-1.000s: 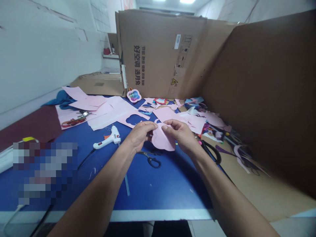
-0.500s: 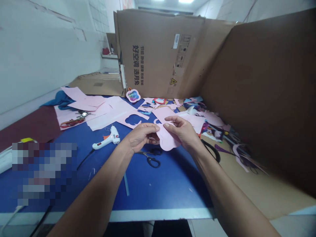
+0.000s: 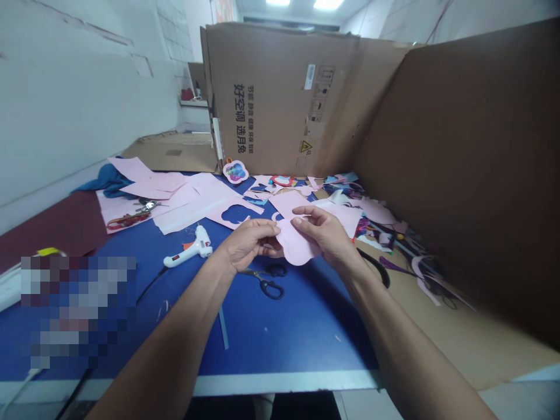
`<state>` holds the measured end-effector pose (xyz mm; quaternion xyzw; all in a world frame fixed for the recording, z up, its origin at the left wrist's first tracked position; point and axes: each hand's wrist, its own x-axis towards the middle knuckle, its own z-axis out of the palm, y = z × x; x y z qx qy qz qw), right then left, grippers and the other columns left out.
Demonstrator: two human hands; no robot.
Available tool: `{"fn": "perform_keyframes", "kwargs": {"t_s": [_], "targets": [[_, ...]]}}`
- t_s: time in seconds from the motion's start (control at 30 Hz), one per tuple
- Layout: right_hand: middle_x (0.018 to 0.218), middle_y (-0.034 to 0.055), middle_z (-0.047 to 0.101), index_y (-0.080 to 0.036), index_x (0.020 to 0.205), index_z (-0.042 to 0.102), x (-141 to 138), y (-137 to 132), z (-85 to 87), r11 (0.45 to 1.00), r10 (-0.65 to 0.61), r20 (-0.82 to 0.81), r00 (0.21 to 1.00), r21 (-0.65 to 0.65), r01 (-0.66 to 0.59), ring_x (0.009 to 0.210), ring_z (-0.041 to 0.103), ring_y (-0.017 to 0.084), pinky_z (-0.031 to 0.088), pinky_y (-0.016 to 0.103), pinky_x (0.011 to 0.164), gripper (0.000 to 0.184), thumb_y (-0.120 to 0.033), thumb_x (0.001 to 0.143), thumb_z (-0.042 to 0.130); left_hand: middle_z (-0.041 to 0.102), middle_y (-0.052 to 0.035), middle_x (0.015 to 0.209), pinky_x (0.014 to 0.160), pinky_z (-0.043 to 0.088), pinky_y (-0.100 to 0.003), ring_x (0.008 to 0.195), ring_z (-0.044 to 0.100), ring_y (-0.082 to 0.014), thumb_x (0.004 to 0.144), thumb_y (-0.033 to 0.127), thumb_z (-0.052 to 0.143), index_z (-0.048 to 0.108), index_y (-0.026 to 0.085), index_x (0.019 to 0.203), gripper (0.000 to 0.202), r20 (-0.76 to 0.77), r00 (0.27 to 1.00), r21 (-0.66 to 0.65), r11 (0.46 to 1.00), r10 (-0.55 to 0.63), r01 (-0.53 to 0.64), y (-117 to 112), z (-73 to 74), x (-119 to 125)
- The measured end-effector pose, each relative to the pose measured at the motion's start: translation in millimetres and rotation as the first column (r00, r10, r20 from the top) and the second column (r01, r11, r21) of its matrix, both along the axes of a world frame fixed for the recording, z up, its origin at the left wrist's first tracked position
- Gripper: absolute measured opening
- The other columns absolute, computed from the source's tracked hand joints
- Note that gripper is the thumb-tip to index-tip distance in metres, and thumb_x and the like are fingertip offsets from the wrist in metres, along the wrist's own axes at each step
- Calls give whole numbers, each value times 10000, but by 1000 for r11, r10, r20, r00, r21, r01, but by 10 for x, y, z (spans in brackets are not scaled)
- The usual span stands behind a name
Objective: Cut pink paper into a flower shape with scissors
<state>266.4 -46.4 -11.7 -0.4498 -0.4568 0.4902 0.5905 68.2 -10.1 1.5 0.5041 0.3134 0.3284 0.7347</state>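
Note:
Between my two hands is a pink paper cutout (image 3: 298, 248) with a scalloped, flower-like edge, raised above the blue table. My left hand (image 3: 254, 242) pinches its left edge between thumb and fingers. On the upper right side, my right hand (image 3: 326, 233) grips it with the thumb on top; part of the cutout is hidden under that hand. Black-handled scissors (image 3: 271, 286) lie on the table just below the cutout. A white hot glue gun (image 3: 190, 251) rests left of my left hand.
Pink paper sheets (image 3: 153, 181) and scraps cover the back. A flower-shaped tag (image 3: 235, 171) leans near a tall cardboard box (image 3: 280, 76). More cardboard (image 3: 472, 175) walls the right side, beside piled offcuts (image 3: 380, 239). A blue strip (image 3: 224, 329) lies near the front.
The view has tilted up very slightly. Both hands keep their hold on the pink cutout, which is turned a little; otherwise the scene looks the same.

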Motion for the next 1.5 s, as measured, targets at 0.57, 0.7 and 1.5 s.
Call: {"fn": "perform_keyframes", "kwargs": {"t_s": [0.57,0.7,1.5], "targets": [[771,-19,696,-215,1231,672,45,3,28,995,-71,169,983,83,58,664,618,169,470,304,629,609,-421,696,877,676,-70,634,481,437,-221,563,674,-169,736,347,834,663,169,692,251,-193,980,68,997,47,-35,22,-65,6],[888,37,736,-204,1184,699,57,0,26,958,-272,331,904,178,224,787,662,207,499,341,698,421,-439,837,749,614,-1,601,438,396,-205,477,571,-102,735,286,826,649,180,718,208,-66,950,44,952,306,-304,113,-69,-22],[940,74,751,-246,1135,702,-565,-490,129,929,124,989,-86,-146,-341,771,665,228,262,304,591,398,-185,752,613,765,-121,811,693,609,-284,723,768,-211,903,97,635,660,107,875,39,345,709,-344,786,615,-514,272,-57,-112]]}}
